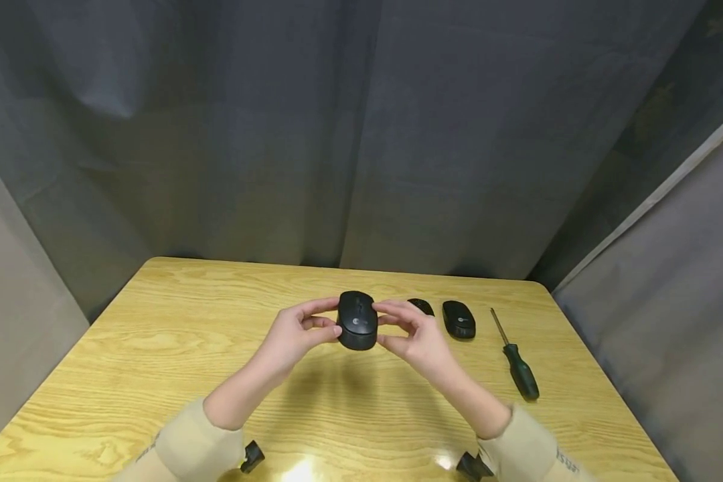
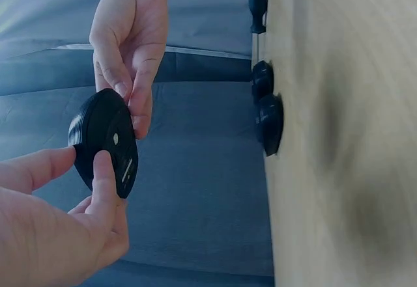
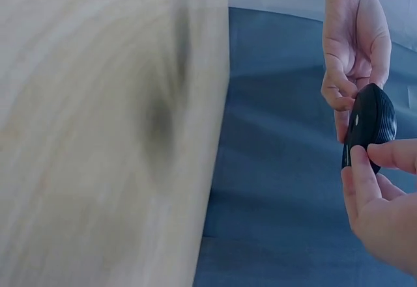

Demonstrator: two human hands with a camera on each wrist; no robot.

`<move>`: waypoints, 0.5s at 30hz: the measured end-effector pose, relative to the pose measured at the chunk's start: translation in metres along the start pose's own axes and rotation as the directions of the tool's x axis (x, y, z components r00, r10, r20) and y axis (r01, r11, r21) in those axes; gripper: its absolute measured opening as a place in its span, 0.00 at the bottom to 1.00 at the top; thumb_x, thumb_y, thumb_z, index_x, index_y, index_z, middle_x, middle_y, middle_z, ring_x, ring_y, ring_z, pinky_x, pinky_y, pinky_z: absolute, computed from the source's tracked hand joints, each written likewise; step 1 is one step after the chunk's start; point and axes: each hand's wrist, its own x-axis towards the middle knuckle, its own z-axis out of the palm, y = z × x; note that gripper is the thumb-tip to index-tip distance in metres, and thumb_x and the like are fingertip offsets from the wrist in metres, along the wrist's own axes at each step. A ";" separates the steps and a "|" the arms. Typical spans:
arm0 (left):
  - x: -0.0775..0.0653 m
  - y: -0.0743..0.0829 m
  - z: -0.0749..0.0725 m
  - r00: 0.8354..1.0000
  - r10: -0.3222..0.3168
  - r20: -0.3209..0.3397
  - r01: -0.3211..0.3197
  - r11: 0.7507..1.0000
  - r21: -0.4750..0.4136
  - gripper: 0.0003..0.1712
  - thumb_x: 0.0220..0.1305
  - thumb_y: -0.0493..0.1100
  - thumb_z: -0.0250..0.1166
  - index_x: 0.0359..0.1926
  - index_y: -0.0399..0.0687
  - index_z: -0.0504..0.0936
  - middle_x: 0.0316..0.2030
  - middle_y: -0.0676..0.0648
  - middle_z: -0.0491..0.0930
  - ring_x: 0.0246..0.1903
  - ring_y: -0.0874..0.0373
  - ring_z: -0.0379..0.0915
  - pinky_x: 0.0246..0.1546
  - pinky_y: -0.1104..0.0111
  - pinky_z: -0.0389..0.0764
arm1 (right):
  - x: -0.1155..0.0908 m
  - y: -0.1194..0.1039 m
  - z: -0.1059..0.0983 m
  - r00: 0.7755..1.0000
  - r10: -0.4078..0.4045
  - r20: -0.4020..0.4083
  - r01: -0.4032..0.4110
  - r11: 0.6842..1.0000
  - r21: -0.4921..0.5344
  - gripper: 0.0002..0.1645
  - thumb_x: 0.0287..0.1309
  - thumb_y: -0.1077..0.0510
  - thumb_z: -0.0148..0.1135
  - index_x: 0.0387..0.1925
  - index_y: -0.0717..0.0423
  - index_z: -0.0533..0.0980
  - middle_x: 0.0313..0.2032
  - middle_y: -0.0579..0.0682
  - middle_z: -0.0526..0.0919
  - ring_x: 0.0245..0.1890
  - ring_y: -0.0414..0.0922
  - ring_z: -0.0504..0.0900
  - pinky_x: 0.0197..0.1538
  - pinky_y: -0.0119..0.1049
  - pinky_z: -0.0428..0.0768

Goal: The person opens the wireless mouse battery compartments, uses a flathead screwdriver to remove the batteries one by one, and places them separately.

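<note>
A black computer mouse (image 1: 357,320) is held up above the wooden table between both hands. My left hand (image 1: 292,337) grips its left side, thumb near the lower edge and fingers along the upper part. On the opposite side my right hand (image 1: 418,337) pinches the mouse between thumb and fingertips. Its buttons and a small pale logo face up in the head view. The left wrist view shows the underside of the mouse (image 2: 107,145), with a light round spot and a pale strip, and ridges along its edge.
Behind my right hand lies a second black mouse (image 1: 420,306), partly covered by that hand. Another black mouse (image 1: 459,320) rests to its right. Farther right is a screwdriver (image 1: 521,371) with a dark green handle. A grey curtain (image 1: 265,134) hangs behind the table (image 1: 156,321).
</note>
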 end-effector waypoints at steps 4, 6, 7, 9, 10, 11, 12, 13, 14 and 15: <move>-0.005 -0.009 -0.001 1.000 0.002 0.010 -0.002 1.000 -0.011 0.28 0.56 0.34 0.67 0.59 0.42 0.75 0.48 0.41 0.79 0.38 0.56 0.79 0.53 0.59 0.78 | -0.006 0.008 0.005 1.000 -0.010 0.012 0.011 1.000 -0.019 0.27 0.46 0.71 0.70 0.52 0.60 0.77 0.54 0.57 0.75 0.48 0.53 0.80 0.50 0.35 0.81; -0.006 -0.014 -0.002 1.000 0.003 0.021 -0.002 1.000 -0.022 0.27 0.57 0.33 0.66 0.59 0.40 0.74 0.51 0.40 0.78 0.38 0.57 0.79 0.51 0.60 0.79 | -0.007 0.011 0.008 1.000 0.003 0.019 -0.003 1.000 -0.003 0.27 0.45 0.70 0.70 0.52 0.62 0.77 0.54 0.58 0.74 0.47 0.55 0.80 0.48 0.36 0.82; -0.007 -0.017 -0.003 1.000 0.005 0.025 -0.005 1.000 -0.025 0.27 0.58 0.33 0.65 0.60 0.38 0.73 0.53 0.39 0.76 0.38 0.57 0.79 0.51 0.60 0.79 | -0.008 0.012 0.009 1.000 0.013 0.020 -0.014 1.000 0.008 0.28 0.45 0.70 0.71 0.52 0.63 0.77 0.55 0.59 0.74 0.47 0.55 0.80 0.47 0.37 0.83; -0.009 -0.022 -0.003 1.000 0.006 0.027 -0.006 1.000 -0.020 0.27 0.58 0.30 0.64 0.60 0.37 0.72 0.55 0.38 0.75 0.38 0.57 0.79 0.50 0.62 0.80 | -0.009 0.015 0.012 0.999 0.036 0.027 -0.036 0.999 0.022 0.28 0.45 0.71 0.71 0.52 0.65 0.77 0.55 0.60 0.74 0.48 0.56 0.80 0.46 0.36 0.83; -0.009 -0.024 -0.003 1.000 0.005 0.023 -0.005 1.000 -0.012 0.27 0.58 0.30 0.64 0.60 0.37 0.73 0.56 0.38 0.74 0.38 0.57 0.79 0.49 0.62 0.80 | -0.010 0.016 0.013 0.999 0.041 0.031 -0.042 0.999 0.022 0.28 0.45 0.71 0.70 0.52 0.65 0.76 0.55 0.60 0.73 0.48 0.56 0.79 0.46 0.36 0.83; -0.010 -0.027 -0.003 1.000 0.004 0.013 -0.005 1.000 0.003 0.27 0.58 0.29 0.64 0.60 0.37 0.73 0.56 0.39 0.74 0.37 0.57 0.79 0.48 0.63 0.81 | -0.010 0.017 0.014 0.998 0.049 0.037 -0.050 0.998 0.022 0.28 0.45 0.71 0.70 0.52 0.66 0.76 0.55 0.60 0.73 0.48 0.56 0.79 0.46 0.34 0.83; -0.011 -0.029 -0.003 1.000 0.007 -0.002 -0.007 1.000 0.029 0.27 0.57 0.29 0.64 0.59 0.38 0.74 0.56 0.39 0.75 0.37 0.57 0.79 0.47 0.63 0.81 | -0.011 0.018 0.015 0.998 0.054 0.040 -0.055 0.998 0.021 0.28 0.45 0.71 0.70 0.52 0.66 0.76 0.55 0.61 0.73 0.48 0.56 0.79 0.46 0.34 0.83; -0.012 -0.031 -0.003 1.000 0.007 -0.020 -0.005 0.999 0.054 0.27 0.56 0.29 0.65 0.58 0.40 0.75 0.55 0.41 0.75 0.37 0.57 0.79 0.46 0.64 0.81 | -0.011 0.019 0.016 0.997 0.060 0.046 -0.061 0.998 0.019 0.28 0.46 0.71 0.70 0.52 0.66 0.76 0.55 0.61 0.73 0.48 0.56 0.79 0.46 0.34 0.83; -0.012 -0.033 -0.003 0.999 0.008 -0.036 -0.005 0.997 0.080 0.27 0.55 0.29 0.65 0.58 0.42 0.76 0.54 0.43 0.76 0.37 0.56 0.79 0.44 0.65 0.81 | -0.012 0.020 0.017 0.997 0.061 0.052 -0.062 0.998 0.018 0.28 0.46 0.71 0.70 0.52 0.66 0.76 0.56 0.61 0.73 0.48 0.57 0.79 0.46 0.34 0.83; -0.013 -0.035 -0.003 0.999 0.013 -0.047 -0.008 0.994 0.107 0.27 0.55 0.30 0.66 0.57 0.44 0.76 0.53 0.44 0.77 0.37 0.56 0.79 0.41 0.66 0.81 | -0.013 0.021 0.018 0.997 0.062 0.056 -0.063 0.998 0.016 0.27 0.46 0.71 0.69 0.52 0.66 0.76 0.56 0.61 0.73 0.48 0.57 0.79 0.46 0.33 0.82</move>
